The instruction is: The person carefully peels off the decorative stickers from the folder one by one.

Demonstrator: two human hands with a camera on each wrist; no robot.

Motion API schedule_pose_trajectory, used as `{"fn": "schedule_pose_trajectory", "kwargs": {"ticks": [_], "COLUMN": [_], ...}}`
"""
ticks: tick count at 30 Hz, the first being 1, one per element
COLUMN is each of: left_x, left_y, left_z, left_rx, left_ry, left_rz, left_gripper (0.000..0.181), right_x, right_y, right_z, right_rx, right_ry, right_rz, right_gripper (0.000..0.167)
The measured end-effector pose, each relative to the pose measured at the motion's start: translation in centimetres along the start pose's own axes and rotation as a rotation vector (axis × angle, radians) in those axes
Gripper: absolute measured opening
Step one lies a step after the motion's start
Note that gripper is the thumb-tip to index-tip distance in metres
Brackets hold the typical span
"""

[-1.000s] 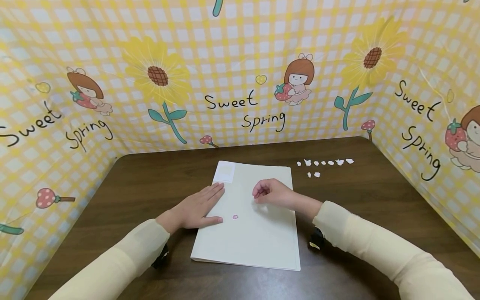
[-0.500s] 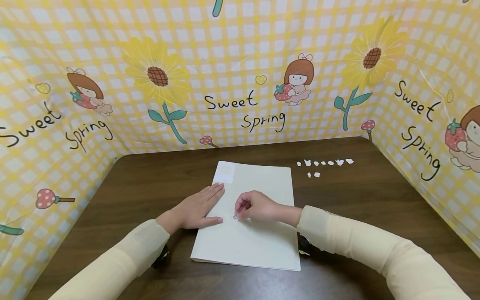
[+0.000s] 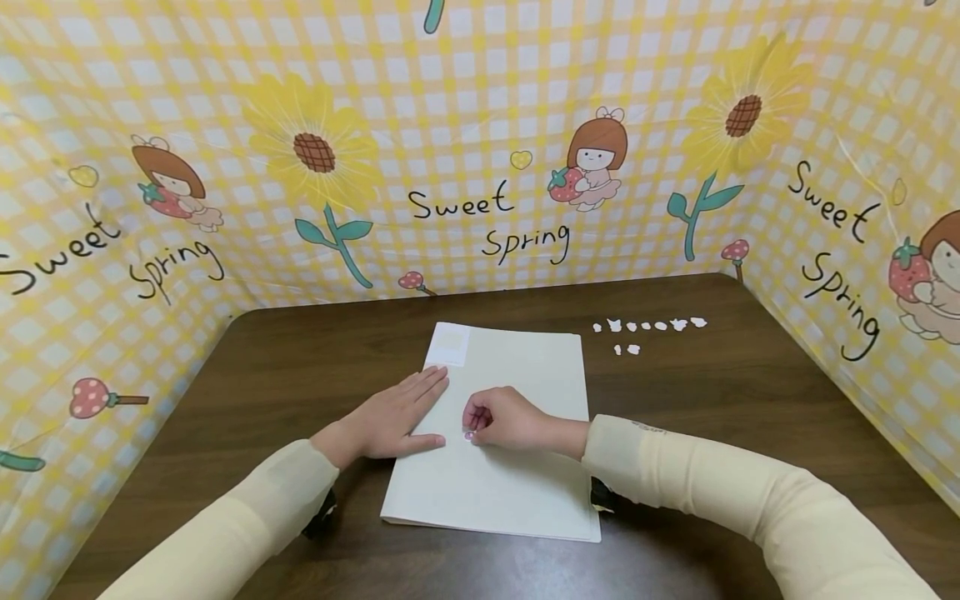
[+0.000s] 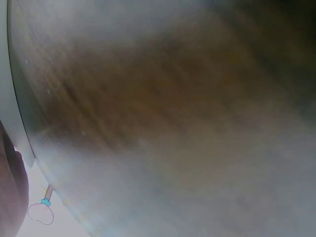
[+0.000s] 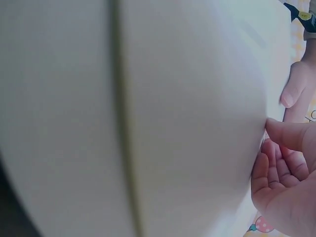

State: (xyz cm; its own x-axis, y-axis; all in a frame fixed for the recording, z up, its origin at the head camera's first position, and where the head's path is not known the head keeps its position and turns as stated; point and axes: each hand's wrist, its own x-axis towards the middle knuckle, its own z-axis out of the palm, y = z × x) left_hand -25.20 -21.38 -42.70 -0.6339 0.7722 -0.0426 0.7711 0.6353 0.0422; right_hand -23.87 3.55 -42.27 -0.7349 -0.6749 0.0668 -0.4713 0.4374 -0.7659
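A pale folder lies on the dark wooden table. My left hand rests flat on its left side, fingers straight and thumb spread. Near the folder's middle is a small pink-and-purple sticker. The right hand is over it, with curled fingers, and thumb and forefinger pinch at the sticker's edge. In the right wrist view the right hand shows its thumb tip against the folder; the sticker is hidden there. The left wrist view is mostly blurred tabletop, with part of the left hand at its edge.
Several small white cut-out pieces lie in two rows on the table, right of the folder. A white label sits at the folder's top left corner. A yellow checked cloth surrounds the table's back and sides.
My right hand has moved left and down across the folder to the sticker, its thumb and forefinger coming together at it. The left hand has stayed in place.
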Motion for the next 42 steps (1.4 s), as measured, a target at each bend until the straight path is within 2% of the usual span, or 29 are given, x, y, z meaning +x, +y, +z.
{"fn": "schedule_pose_trajectory", "kwargs": {"ticks": [13,17,25,34,42], "left_x": [-0.2,-0.2,-0.2,-0.2,0.0], "left_y": [-0.1,-0.1,-0.1,-0.1,-0.1], "left_z": [0.3,0.4,0.4,0.2,0.1], "left_rx": [-0.013,-0.012,-0.016,-0.009,-0.012], "left_ry": [0.008,0.024,0.002,0.022,-0.008], "left_rz": [0.007,0.014,-0.010,0.006,-0.009], "left_gripper": [0.090,0.089,0.090,0.089,0.090], "right_x": [0.2,0.3,0.4,0.3,0.1], "right_y": [-0.1,0.0,-0.1,-0.5,-0.6], "right_z": [0.3,0.3,0.0,-0.3,-0.9], "right_rx": [-0.023,-0.031,-0.053,-0.080,-0.048], "right_ry": [-0.003,-0.023,-0.095,-0.108,-0.129], "right_rz": [-0.024,-0.028,-0.055,-0.060,-0.047], "right_gripper": [0.014,0.012,0.009,0.010,0.010]}}
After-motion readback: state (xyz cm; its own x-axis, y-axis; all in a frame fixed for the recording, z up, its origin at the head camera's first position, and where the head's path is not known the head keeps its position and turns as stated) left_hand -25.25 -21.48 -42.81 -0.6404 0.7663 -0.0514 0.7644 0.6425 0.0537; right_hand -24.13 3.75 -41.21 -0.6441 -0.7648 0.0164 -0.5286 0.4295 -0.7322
